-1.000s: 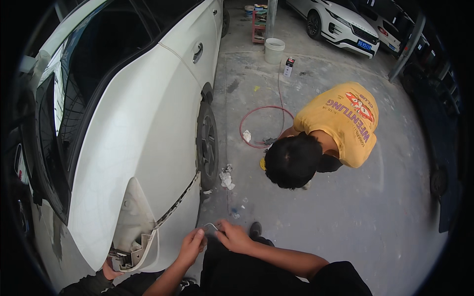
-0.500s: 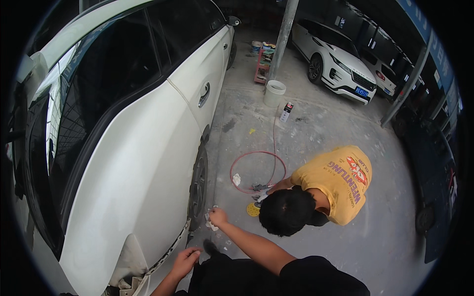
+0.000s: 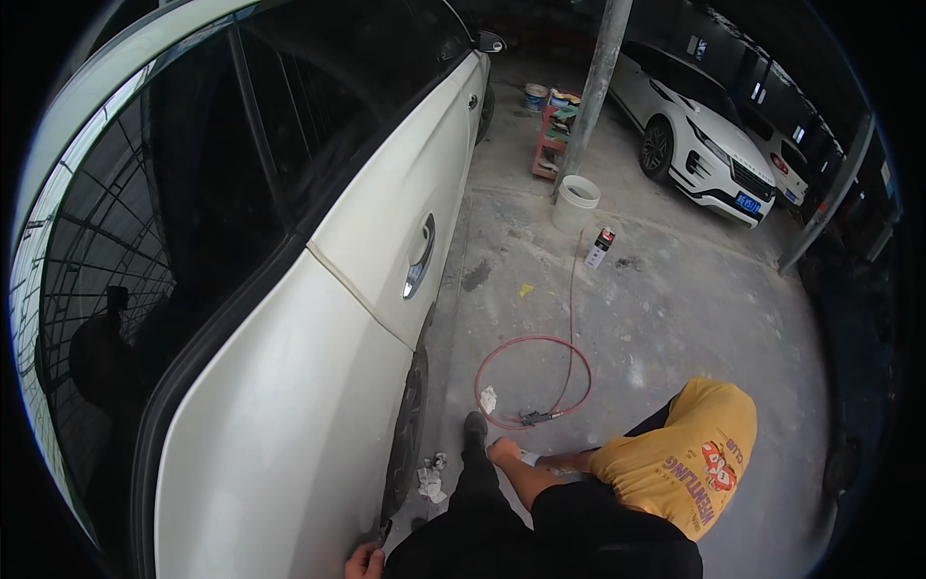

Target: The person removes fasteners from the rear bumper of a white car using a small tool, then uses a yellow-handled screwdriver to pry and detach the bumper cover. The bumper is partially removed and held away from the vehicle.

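Soft light, dark fisheye-curved edges.

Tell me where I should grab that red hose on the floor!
Probably by the dark fitting, on the near side of the looped red hose, from above: the hose lies flat on the floor, and the fitting looks thicker than the rest.

We are wearing a black short-sleeved T-shirt (image 3: 622,540), its visible cloth looking plain. Its right sleeve (image 3: 567,504) is leaving our right forearm (image 3: 522,480) uncovered. Ahead of the T-shirt, long black trousers (image 3: 479,494) are covering a leg down to a dark, round-toed shoe (image 3: 475,425). Our right hand (image 3: 503,451), beyond the T-shirt, and left hand (image 3: 365,562), to its left, are showing bare.
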Demonstrator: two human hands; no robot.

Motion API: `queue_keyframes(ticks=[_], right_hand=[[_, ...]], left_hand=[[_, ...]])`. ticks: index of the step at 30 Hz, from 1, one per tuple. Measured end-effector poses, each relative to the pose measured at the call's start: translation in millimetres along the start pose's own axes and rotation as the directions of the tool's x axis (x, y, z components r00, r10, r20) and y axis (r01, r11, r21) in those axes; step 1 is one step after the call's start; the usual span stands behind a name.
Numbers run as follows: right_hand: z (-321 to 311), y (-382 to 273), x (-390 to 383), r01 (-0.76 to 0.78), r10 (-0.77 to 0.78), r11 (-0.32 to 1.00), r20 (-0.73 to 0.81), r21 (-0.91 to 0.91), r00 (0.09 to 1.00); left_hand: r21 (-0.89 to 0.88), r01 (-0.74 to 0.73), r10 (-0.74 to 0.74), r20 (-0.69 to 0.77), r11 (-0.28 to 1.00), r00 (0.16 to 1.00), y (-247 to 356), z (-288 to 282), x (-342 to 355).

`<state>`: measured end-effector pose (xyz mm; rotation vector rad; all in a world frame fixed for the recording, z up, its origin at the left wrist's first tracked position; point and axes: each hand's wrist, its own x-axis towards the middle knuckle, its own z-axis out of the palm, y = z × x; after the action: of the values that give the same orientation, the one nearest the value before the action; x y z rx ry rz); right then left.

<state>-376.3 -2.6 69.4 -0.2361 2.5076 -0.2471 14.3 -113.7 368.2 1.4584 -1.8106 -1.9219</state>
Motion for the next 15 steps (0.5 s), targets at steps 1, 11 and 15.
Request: queue_keyframes(ticks=[1, 11, 15], right_hand=[[-8, -2, 20, 0.025, -0.025, 1.000, -0.002, 0.012, 1.000], [-276, -159, 117, 0.781, -0.759, 0.441, -0.280, 0.442, 0.587], [-390, -147, 129, 0.908, -0.834, 0.361, -0.362, 0.214, 0.416]], left_hand=[[-0.010, -0.040, 0.040, 0.000, 0.999, 0.999, 18, 11, 15], [-0.323, 0.158, -0.061, 0.292, 0.933, 0.955, 220, 198, 299], [-0.493, 0.363, -0.080, 0.505, 0.790, 0.859, 301, 307, 418]])
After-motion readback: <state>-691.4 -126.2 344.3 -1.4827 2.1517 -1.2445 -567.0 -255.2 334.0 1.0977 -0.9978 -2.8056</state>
